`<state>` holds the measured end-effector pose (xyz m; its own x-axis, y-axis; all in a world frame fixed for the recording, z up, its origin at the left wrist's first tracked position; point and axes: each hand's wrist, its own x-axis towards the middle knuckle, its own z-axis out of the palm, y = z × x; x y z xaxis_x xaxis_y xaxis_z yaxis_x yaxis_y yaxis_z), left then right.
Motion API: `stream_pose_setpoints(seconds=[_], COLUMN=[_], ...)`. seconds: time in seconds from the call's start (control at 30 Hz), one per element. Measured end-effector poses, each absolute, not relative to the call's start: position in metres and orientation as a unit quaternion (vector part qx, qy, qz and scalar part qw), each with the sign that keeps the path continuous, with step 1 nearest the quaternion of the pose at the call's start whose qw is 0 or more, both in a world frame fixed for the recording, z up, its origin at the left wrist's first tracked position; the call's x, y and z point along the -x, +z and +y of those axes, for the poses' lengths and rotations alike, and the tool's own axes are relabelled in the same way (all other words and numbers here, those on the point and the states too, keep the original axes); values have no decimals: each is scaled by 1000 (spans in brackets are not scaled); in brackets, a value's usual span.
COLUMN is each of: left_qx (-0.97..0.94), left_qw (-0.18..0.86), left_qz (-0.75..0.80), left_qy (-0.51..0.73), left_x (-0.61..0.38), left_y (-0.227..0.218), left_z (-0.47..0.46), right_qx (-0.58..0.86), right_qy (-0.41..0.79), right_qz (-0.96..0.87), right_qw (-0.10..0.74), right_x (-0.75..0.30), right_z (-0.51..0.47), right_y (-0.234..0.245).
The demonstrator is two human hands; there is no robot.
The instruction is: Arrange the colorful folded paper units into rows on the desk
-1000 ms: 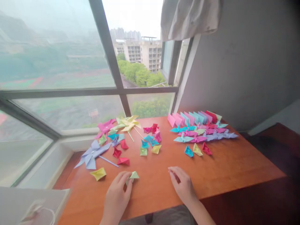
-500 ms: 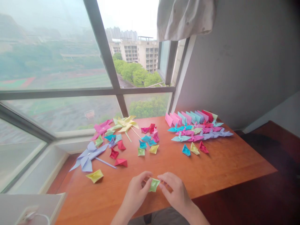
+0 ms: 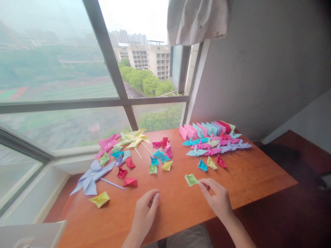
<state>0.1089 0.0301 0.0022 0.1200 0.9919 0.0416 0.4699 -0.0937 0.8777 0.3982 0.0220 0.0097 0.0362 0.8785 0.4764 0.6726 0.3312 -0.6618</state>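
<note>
Green folded paper piece (image 3: 191,179), a small creased square with upturned corners, lies on the wooden table (image 3: 258,179) near its front edge. The right hand (image 3: 218,199) has fingertips together at the piece's corner; whether they grip it is unclear. The left hand (image 3: 144,215) rests loosely curled and empty by the same edge.

I sit at a reddish wooden counter (image 3: 258,179) set in a corner; ahead and to my left a big window (image 3: 51,69) with a dark grey frame (image 3: 108,69) lets in hazy daylight, with pale apartment blocks (image 3: 144,58) and green trees (image 3: 147,82) outside. A plain grey wall (image 3: 271,62) rises on my right; a white cloth (image 3: 199,20) hangs bunched by the window's top; the floor (image 3: 297,213) lies in shadow.
</note>
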Motion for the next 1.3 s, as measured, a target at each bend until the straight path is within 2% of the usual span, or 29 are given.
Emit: stream_pose_setpoints(seconds=[0.13, 0.33, 0.67, 0.93, 1.3], left_qx=[-689, -716, -722, -726, -731], left_qw=[300, 266, 251, 241, 234], left_qz=[558, 547, 548, 545, 542], left_qy=[353, 343, 339, 343, 343], left_x=[-109, -111, -111, -111, -112], left_y=[-4, -2, -1, -4, 0], left_z=[26, 27, 27, 27, 29], right_qx=[701, 790, 796, 804, 747], right_qy=[-25, -73, -116, -102, -191], right_qz=[-549, -461, -481, -480, -535], right_qw=[454, 397, 348, 337, 345], right_x=[-476, -549, -567, -566, -574], right_z=[30, 38, 63, 69, 71], right_y=[11, -11, -48, -54, -60])
